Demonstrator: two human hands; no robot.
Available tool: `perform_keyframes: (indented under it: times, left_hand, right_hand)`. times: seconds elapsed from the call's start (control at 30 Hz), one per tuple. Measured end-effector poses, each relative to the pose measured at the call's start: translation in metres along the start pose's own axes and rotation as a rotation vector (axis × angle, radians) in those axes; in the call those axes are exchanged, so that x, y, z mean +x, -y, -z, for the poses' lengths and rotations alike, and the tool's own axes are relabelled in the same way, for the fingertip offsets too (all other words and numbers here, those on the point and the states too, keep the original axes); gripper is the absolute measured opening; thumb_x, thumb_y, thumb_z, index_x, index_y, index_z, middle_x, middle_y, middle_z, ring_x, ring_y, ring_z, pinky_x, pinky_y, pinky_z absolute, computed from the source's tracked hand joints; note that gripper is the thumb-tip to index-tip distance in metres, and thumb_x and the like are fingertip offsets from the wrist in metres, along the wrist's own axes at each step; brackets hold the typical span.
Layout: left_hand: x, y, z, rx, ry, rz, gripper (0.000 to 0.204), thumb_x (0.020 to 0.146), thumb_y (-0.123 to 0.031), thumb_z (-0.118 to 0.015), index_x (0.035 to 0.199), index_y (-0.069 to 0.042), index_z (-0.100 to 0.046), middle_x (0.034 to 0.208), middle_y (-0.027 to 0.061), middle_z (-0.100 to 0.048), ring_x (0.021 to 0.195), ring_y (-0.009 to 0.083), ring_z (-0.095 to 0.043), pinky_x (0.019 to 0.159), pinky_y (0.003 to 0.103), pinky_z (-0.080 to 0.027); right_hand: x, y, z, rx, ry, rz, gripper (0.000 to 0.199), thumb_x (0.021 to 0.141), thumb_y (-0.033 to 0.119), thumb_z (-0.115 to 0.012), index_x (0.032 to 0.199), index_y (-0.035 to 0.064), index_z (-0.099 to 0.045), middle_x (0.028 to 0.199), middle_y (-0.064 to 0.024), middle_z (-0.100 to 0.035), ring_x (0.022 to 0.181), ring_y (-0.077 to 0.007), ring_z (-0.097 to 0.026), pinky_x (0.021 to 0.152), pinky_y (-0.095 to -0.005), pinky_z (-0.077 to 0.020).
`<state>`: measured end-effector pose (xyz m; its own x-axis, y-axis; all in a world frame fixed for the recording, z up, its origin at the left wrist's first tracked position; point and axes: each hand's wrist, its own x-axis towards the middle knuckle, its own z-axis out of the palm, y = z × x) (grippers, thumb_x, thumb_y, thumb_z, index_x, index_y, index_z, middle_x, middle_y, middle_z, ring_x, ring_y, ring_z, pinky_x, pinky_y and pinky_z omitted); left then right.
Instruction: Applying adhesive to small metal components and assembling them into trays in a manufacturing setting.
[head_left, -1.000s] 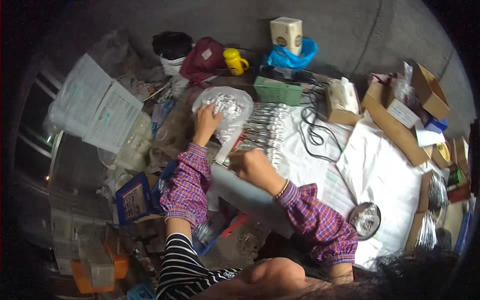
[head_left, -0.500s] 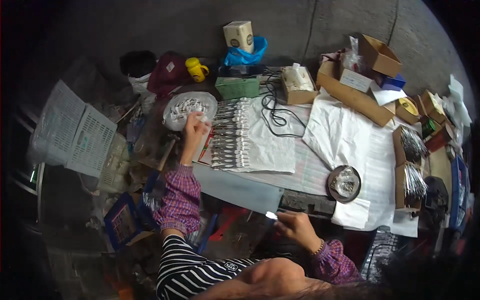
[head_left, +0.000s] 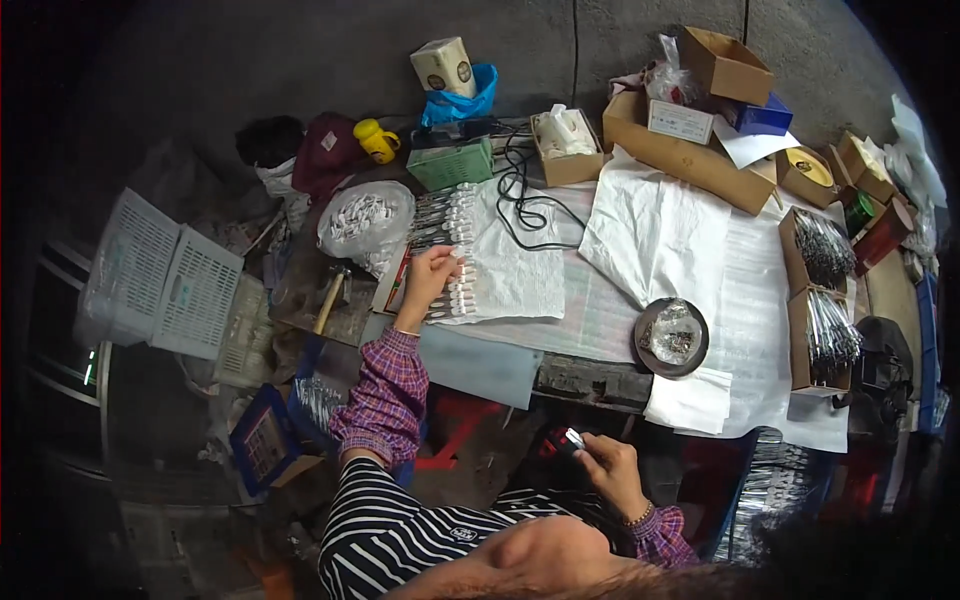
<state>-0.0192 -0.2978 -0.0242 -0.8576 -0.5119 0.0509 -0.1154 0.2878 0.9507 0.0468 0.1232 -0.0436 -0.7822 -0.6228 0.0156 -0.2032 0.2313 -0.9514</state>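
My left hand (head_left: 430,280) reaches over a column of small metal pieces with white ends (head_left: 461,210), laid side by side on a white sheet. Its fingers are drawn together at the white ends; what they pinch, if anything, is too small to tell. Beside it, a clear plastic bag (head_left: 368,268) holds a heap of small white and metal pieces. Low over my lap, my right hand (head_left: 612,470) is closed around a small shiny metal piece (head_left: 575,439), which sticks out past the thumb and fingers. The rest of that piece is hidden.
A dark round dish (head_left: 643,350) with shiny contents stands on the white table covering. Cartons of thin metal pieces (head_left: 828,335) line the right side. A black cord (head_left: 545,240) loops behind the column. A hammer (head_left: 328,302) lies to the left, near white plastic baskets (head_left: 190,295).
My left hand has moved from the plastic bag to the right and nearer, onto the column of pieces. My right hand has shifted slightly, still holding the shiny piece. The whole view has turned a little.
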Motion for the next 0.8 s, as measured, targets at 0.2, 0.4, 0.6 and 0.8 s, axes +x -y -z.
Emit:
perform_keyframes:
  times: [0.2,0.4,0.6,0.8]
  left_hand:
    - [0.014,-0.005,-0.001,-0.002,-0.017,0.116,0.025,0.090,-0.011,-0.055,0.110,0.004,-0.054,0.093,0.0088,-0.067,0.071,0.0085,-0.062,0.057,0.019,-0.047]
    - [0.020,-0.005,0.000,-0.006,-0.081,0.101,0.026,0.091,-0.011,-0.054,0.112,0.004,-0.053,0.094,0.0100,-0.067,0.078,0.0114,-0.063,0.064,0.020,-0.048]
    - [0.026,0.001,-0.002,0.085,-0.050,0.008,0.023,0.087,-0.006,-0.058,0.108,0.003,-0.058,0.083,0.0068,-0.066,0.069,0.0097,-0.062,0.055,0.019,-0.046]
    - [0.036,-0.001,-0.010,0.241,0.099,-0.056,0.022,0.084,-0.005,-0.059,0.105,0.004,-0.059,0.073,0.0033,-0.062,0.056,0.0076,-0.059,0.048,0.020,-0.045]
  right_hand:
    - [-0.004,-0.006,0.008,0.003,-0.004,-0.014,0.023,0.075,0.004,-0.068,0.096,-0.0038,-0.064,0.067,-0.0141,-0.056,0.052,-0.0184,-0.052,0.050,-0.0280,-0.0405]
    - [-0.007,-0.012,0.014,0.043,-0.018,-0.019,0.023,0.075,0.005,-0.068,0.096,-0.0035,-0.064,0.069,-0.0145,-0.057,0.054,-0.0204,-0.054,0.051,-0.0281,-0.0414]
    - [-0.007,-0.016,0.016,0.046,-0.020,-0.023,0.023,0.074,0.005,-0.068,0.095,-0.0032,-0.064,0.070,-0.0156,-0.059,0.056,-0.0231,-0.057,0.053,-0.0286,-0.0433]
    - [-0.008,-0.019,0.014,0.043,-0.015,-0.035,0.023,0.073,0.005,-0.068,0.095,-0.0030,-0.064,0.070,-0.0160,-0.059,0.056,-0.0247,-0.057,0.053,-0.0297,-0.0434]
